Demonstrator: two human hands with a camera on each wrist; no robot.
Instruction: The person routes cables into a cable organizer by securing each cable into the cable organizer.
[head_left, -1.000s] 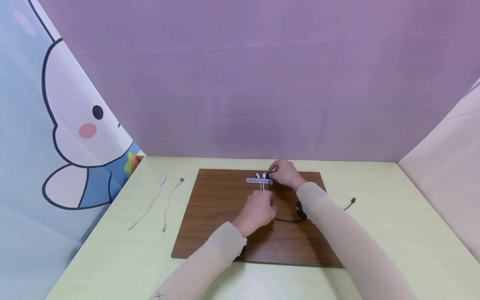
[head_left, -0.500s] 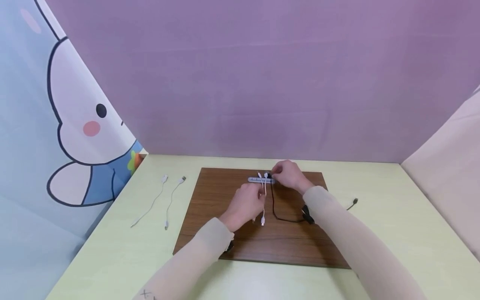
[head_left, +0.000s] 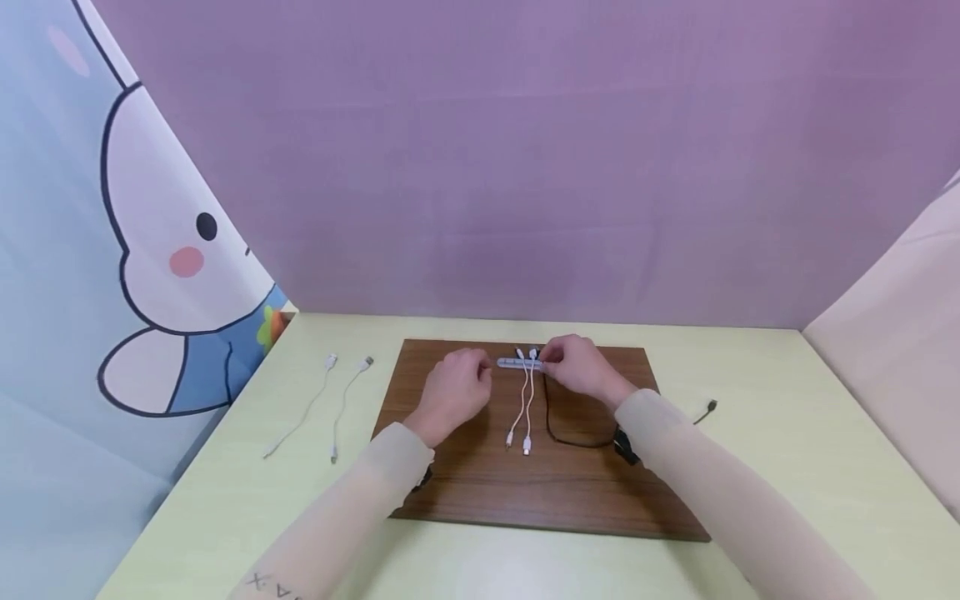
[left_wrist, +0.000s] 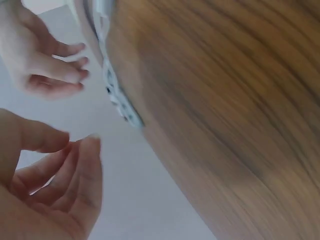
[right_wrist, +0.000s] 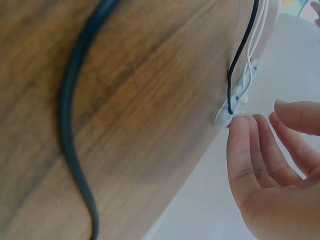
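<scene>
A pale grey-blue cable holder strip (head_left: 507,363) lies near the far edge of a brown wood-grain board (head_left: 450,492). Two white charging cables (head_left: 528,421) run from its slots toward the near side. At its right end sits a black cable (head_left: 548,421), seated in the strip in the right wrist view. My right hand (head_left: 577,367) is beside that end, thumb apart from the fingers, fingertips close to the strip. To the left of the strip, my left hand (head_left: 453,387) hovers over the board with loosely bent fingers, thumb and fingertips close together, nothing between them.
Two more white cables (head_left: 342,408) lie on the pale yellow table (head_left: 225,533) left of the board. A black bundle (head_left: 625,447) of the cable rests by my right sleeve, and its plug (head_left: 711,406) lies right of the board. A purple curtain (head_left: 525,167) hangs behind.
My left hand has let go of the white cables and moved left, leaving their lower ends lying on the board. My right hand has come slightly nearer at the strip's right end.
</scene>
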